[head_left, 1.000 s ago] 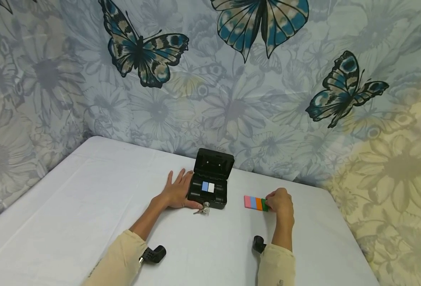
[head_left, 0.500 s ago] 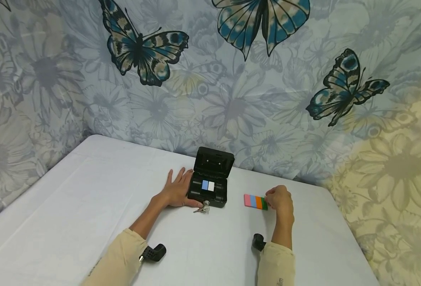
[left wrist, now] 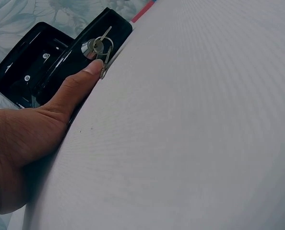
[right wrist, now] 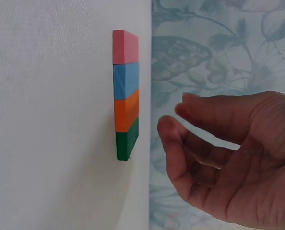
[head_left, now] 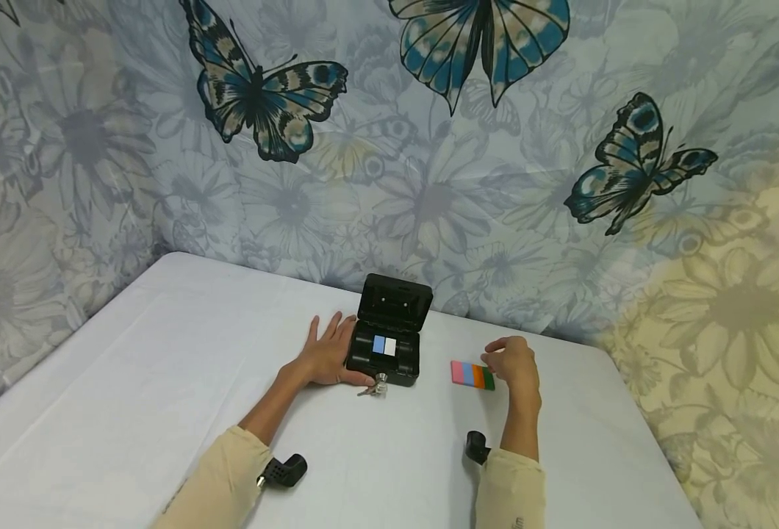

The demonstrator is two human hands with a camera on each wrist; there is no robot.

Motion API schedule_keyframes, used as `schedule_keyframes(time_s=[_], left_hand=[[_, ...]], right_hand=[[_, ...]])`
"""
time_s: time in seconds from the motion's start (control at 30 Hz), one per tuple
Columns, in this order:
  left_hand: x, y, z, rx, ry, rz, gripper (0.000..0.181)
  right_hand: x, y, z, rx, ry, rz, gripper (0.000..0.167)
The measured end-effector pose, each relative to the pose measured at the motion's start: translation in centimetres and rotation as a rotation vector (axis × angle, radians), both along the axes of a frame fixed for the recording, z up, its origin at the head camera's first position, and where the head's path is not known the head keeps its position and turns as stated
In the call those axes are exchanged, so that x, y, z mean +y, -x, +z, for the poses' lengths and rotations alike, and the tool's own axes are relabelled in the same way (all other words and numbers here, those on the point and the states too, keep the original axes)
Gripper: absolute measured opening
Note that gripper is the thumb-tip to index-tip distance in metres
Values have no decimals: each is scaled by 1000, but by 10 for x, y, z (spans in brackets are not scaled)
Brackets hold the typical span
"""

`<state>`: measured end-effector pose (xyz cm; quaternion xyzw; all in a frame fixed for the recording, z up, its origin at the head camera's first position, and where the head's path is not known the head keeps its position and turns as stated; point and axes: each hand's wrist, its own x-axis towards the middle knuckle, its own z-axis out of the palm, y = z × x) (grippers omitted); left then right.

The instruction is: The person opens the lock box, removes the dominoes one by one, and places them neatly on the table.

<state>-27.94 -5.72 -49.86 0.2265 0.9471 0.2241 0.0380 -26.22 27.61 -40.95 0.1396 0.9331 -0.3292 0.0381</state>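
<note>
box and block row on the table.
left hand against the box's left side; keys at its front; two small pieces inside; block row to the right, right hand just above its right end.

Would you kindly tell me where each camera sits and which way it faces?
Head: on the head, facing forward and down at the table, box and block row; left hand, right hand and forearms show.
Left wrist: on that wrist, facing the box and keys; part of the left hand shows.
Right wrist: on that wrist, facing the block row; the right hand shows.
Shared: head and left wrist, the box and keys; head and right wrist, the block row.
</note>
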Motion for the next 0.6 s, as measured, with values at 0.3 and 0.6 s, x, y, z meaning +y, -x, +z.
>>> schedule_keyframes(time_s=[0.3,0.6], left_hand=[[-1,0,0,6,-51,-20,131],[-1,1,-4,2,-44,-15,127]], right_hand=[[-6,2,2,35,26,33,29],[-19,4,2,62,39,81,28]])
